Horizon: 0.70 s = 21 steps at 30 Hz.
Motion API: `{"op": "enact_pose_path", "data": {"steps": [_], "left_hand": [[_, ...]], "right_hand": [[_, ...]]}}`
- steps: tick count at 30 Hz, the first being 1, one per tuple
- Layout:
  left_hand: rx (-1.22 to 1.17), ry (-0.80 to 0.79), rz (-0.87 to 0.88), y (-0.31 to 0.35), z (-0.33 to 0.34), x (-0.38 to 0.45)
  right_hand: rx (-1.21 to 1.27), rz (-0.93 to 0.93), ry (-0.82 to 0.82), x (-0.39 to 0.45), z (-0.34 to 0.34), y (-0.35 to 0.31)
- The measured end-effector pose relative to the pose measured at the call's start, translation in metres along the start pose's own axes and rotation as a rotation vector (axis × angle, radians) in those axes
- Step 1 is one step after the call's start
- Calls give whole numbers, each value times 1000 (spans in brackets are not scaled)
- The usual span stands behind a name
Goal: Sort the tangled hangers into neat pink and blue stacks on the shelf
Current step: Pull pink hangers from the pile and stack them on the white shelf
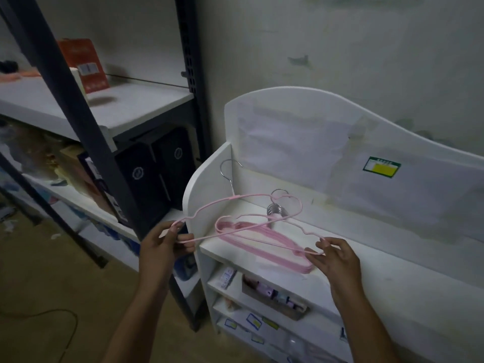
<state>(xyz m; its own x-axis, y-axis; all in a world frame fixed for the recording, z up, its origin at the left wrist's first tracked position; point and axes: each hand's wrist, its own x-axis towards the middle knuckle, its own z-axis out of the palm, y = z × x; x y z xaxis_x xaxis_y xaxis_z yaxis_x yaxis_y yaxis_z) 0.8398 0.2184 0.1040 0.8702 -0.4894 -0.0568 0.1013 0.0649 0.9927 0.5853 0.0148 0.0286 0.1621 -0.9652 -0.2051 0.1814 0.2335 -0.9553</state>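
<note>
Over the white shelf (262, 260), both hands' fingers (180, 226) pinch a pink hanger's (251, 196) ends.

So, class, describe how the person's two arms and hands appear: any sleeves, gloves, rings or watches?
Both forearms are bare right to the frame's lower edge, with no sleeves showing. The left hand and right hand wear no gloves, and no rings, watch or bracelet are visible.

1. A shop stockroom or back corner: a white display unit (288, 121) with a price label (381, 166).
2. Small labelled goods (272, 294) fill its lower shelves.
3. A dark steel rack (78, 106) holds boxed stock (154, 171).
</note>
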Motion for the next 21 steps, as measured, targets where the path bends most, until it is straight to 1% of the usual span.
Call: {"op": "enact_pose_path", "data": {"steps": [4,9,14,18,21], "left_hand": [[-6,-78,-45,-12,3,32],[27,-146,-97,-31,0,57],[63,-197,-108,-41,12,68],[81,-248,-107,-43,23,71],[108,-276,-110,-49,31,78]], "right_hand": [[9,6,69,3,15,20],[-64,-3,176,4,12,41],[-307,-83,228,10,4,48],[-530,-46,233,11,-3,46],[-544,40,219,13,-8,47]]}}
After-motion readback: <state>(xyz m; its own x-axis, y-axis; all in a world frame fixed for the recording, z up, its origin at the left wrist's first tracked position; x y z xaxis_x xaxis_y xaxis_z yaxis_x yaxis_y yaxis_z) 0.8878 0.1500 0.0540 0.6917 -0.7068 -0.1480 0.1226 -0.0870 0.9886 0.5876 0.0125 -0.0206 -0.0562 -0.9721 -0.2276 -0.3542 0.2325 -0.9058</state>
